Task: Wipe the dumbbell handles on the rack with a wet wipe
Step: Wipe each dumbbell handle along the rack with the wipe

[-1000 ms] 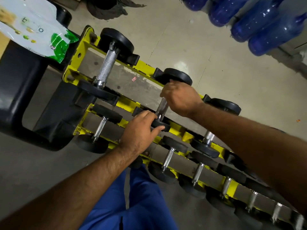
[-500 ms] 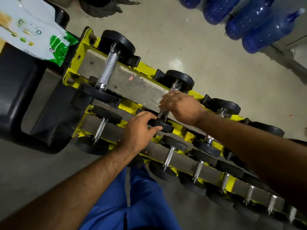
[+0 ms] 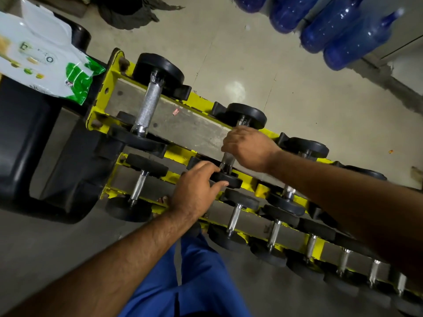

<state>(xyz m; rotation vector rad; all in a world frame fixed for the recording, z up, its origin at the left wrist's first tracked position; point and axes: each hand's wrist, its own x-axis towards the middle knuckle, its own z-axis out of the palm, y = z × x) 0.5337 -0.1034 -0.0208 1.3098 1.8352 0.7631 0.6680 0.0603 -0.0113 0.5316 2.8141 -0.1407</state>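
A yellow two-tier rack holds black-ended dumbbells with steel handles. My right hand grips the handle of the second dumbbell on the upper tier, just below its far head. No wipe shows; the fist hides whatever lies inside it. My left hand holds the near head of the same dumbbell, fingers over it and thumb beneath. To the left on the same tier rests a bigger dumbbell with a knurled handle.
A white and green wipes pack lies on a black bench left of the rack. Several smaller dumbbells fill the lower tier. Blue water jugs line the top right, and a dark cloth lies on the concrete floor.
My right hand has slid a little along the handle away from the far head, uncovering the handle's top end. My left hand has stayed on the near head.
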